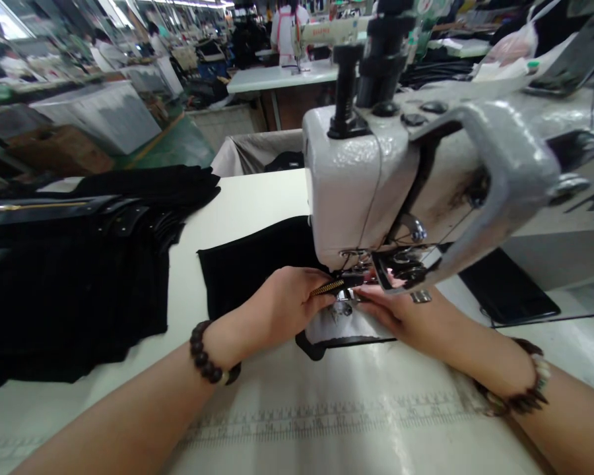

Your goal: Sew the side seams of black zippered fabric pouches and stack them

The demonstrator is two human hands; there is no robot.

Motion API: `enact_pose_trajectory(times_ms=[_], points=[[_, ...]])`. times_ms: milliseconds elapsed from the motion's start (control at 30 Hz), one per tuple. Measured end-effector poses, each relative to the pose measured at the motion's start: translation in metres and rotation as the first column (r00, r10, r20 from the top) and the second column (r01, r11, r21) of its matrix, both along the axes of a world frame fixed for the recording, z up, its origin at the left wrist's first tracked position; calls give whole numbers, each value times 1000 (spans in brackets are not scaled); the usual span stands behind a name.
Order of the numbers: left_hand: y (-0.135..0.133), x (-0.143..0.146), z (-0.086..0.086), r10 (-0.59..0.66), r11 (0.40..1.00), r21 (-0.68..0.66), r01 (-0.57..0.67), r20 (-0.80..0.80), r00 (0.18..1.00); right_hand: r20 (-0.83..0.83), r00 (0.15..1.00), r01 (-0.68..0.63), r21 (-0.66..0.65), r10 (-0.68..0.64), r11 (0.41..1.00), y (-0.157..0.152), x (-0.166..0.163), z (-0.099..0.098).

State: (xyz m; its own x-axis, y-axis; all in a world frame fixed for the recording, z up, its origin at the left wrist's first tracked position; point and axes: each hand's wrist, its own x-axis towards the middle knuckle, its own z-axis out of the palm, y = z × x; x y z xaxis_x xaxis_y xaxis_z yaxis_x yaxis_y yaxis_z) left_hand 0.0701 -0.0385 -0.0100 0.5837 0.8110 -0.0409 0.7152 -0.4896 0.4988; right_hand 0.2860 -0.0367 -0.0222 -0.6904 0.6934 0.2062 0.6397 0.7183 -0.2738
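Note:
My left hand [288,298] is closed on a zipper [329,287] with gold teeth and dark tape, thumb in front, just left of the needle area. Behind that hand, a piece of black fabric [257,257] lies on the table. A grey-white sewing machine [346,191] stands over the work, its metal plate [346,323] showing between my hands. My right hand [406,313] reaches in from the right, its fingers drawn together beside the presser foot [345,294]. The machine head hides part of those fingers, and what they pinch cannot be made out.
A stack of black garment pieces [74,284], one with a gold zipper, lies on the left. A dark phone [512,284] rests right of the machine. A printed ruler [327,419] crosses the table's [257,455] near side. Beyond are a cloth-lined bin [232,155] and other sewing stations with people.

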Motion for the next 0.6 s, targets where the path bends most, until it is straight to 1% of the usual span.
enact_pose_trajectory(times_ms=[33, 67, 100, 133, 167, 200, 233, 267, 300, 333, 367, 433, 500, 600], points=[[-4, 0, -3, -29, 998, 52, 31, -41, 999, -6, 998, -58, -104, 58, 993, 0, 5, 7], [-10, 0, -6, -74, 988, 126, 88, -112, 991, -6, 990, -142, -222, 144, 965, 0, 11, 14], [-16, 1, -10, -126, 963, 211, 170, -207, 970, -21, 977, -208, -306, 212, 929, 0, 16, 21], [-22, 2, -14, -174, 920, 286, 266, -310, 935, -49, 971, -236, -340, 234, 910, -2, 21, 26], [-28, 3, -17, -205, 868, 343, 358, -409, 889, -83, 972, -234, -319, 219, 918, -4, 23, 29], [-33, 5, -19, -218, 818, 381, 431, -487, 845, -117, 977, -203, -247, 179, 947, -6, 24, 30], [-37, 6, -21, -214, 782, 404, 475, -542, 812, -139, 981, -154, -141, 135, 978, -9, 22, 28], [-39, 8, -22, -202, 760, 419, 496, -574, 793, -143, 984, -109, -23, 104, 994, -12, 19, 25], [-40, 9, -23, -184, 749, 436, 499, -586, 789, -118, 989, -81, 76, 89, 994, -15, 14, 20], [-39, 10, -23, -171, 742, 448, 499, -592, 787, -66, 994, -77, 147, 88, 986, -17, 8, 15], [-38, 10, -23, -164, 734, 460, 500, -594, 788, -2, 996, -87, 182, 89, 979, -19, 2, 9], [-34, 9, -24, -154, 716, 486, 501, -589, 793, 94, 993, -91, 203, 73, 975, -22, -7, 0], [-31, 8, -27, -154, 707, 495, 506, -590, 792, 136, 990, -69, 221, 40, 973, -22, -12, -4], [-26, 5, -30, -157, 726, 469, 502, -598, 786, 155, 988, -25, 255, -16, 967, -20, -14, -6]])
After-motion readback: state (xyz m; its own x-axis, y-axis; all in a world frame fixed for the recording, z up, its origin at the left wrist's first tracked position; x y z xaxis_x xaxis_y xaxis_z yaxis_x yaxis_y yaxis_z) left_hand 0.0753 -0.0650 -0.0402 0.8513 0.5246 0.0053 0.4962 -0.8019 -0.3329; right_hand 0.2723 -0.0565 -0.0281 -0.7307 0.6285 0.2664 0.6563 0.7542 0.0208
